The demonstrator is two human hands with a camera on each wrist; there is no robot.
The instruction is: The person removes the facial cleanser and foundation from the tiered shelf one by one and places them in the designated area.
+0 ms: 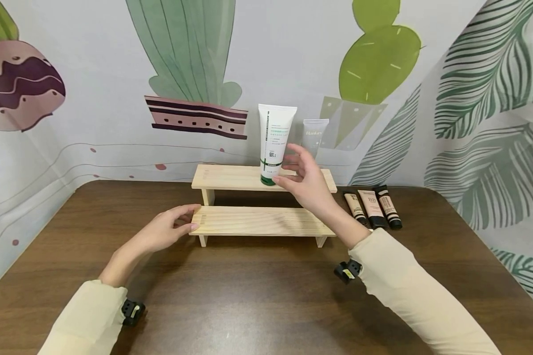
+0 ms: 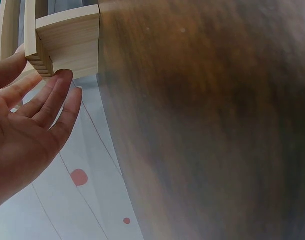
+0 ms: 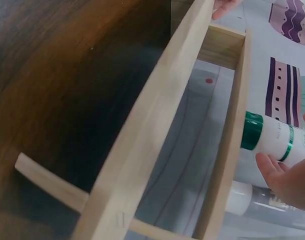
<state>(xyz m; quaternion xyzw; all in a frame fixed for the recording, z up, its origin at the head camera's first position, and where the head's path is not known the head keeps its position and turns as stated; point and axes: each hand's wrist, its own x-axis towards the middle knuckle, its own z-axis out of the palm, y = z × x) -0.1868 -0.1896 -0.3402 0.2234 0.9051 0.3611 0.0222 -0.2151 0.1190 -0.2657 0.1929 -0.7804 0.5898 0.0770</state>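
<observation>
A white squeeze tube with a green cap (image 1: pixel 277 133) stands cap down on the upper step of a two-step wooden shelf (image 1: pixel 257 221). My right hand (image 1: pixel 308 185) holds it low, thumb across the front near the cap and fingers at its right side. In the right wrist view, the tube's green cap (image 3: pixel 252 131) meets the upper board, with the thumb alongside. My left hand (image 1: pixel 166 229) grips the left end of the lower step, thumb at the front edge. The left wrist view shows its fingers (image 2: pixel 62 95) bent around the board's end (image 2: pixel 67 45).
Right of the white tube, a grey translucent tube (image 1: pixel 314 135) stands on the upper step, partly behind my right hand. Three small tubes with dark caps, one a pink BB tube (image 1: pixel 372 207), lie on the brown table (image 1: pixel 248 296) right of the shelf. A cactus-print cloth (image 1: pixel 293 49) hangs behind.
</observation>
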